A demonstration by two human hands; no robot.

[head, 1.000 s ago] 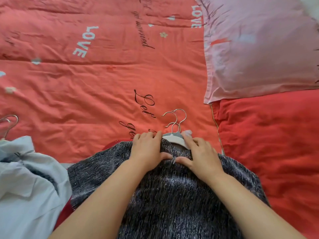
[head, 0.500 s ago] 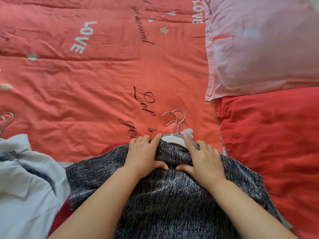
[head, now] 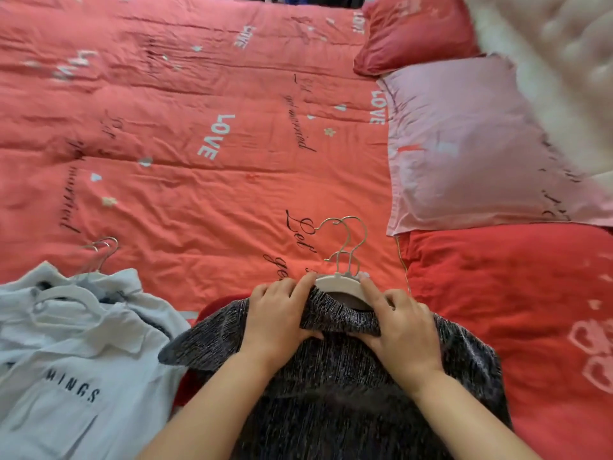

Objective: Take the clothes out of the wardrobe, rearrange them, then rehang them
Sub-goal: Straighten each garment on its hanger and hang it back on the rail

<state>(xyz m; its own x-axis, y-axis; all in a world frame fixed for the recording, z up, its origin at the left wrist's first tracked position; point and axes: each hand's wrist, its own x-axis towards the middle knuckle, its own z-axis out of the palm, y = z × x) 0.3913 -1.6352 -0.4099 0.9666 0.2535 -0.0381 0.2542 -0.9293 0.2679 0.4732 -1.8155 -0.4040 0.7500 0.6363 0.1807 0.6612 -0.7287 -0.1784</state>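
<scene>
A dark grey knitted sweater (head: 338, 386) lies on the bed in front of me, on white hangers (head: 338, 283) whose two metal hooks (head: 348, 240) point away from me. My left hand (head: 278, 317) grips the sweater's collar on the left side. My right hand (head: 401, 330) grips the collar on the right, its index finger along the hanger's shoulder. The collar is bunched up between my hands. A red garment (head: 212, 308) shows under the sweater's left edge.
A pale blue shirt (head: 69, 366) with dark lettering lies at the lower left on white hangers with metal hooks (head: 102, 252). The bed has a coral quilt (head: 185, 180) with lettering. A pink pillow (head: 471, 151) and red pillows (head: 414, 31) lie at the right.
The camera has tilted up, so more of the bed and pillows shows. My hands have pulled the sweater's collar up and bunched it against the hanger.
</scene>
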